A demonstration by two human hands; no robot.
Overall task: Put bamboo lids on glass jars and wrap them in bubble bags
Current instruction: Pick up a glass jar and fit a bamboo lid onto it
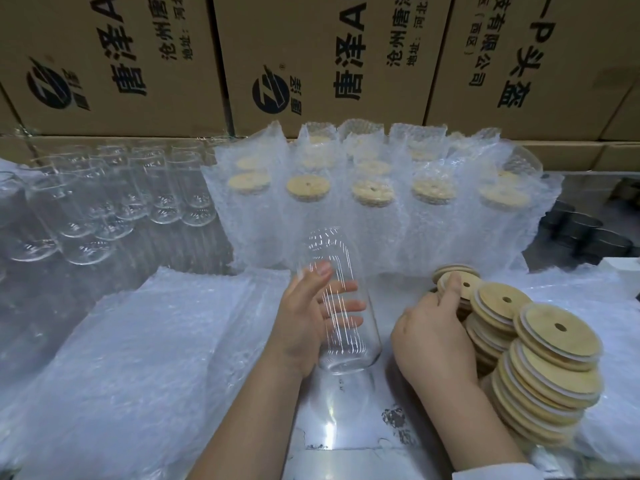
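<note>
Glass jar was held in the left hand, fingers wrapped round its mid-body and thumb across the near side, mouth tilted away, apparently clear of the table. No lid was fitted. The jar was judged rigid, smooth, slippery and breakable. The mid-body grip seemed sound and left the rim free for capping.

The right hand lay on the far end of the heap of bamboo lids, thumb on one lid, fingers curled at its edge, apparently pinching it. Lids were judged light and stiff, the heap loose and liable to slide.

Open room was narrow. Wrapped jars stood just behind, bubble bags lay to the left, and bare jars stood beyond those.
</note>
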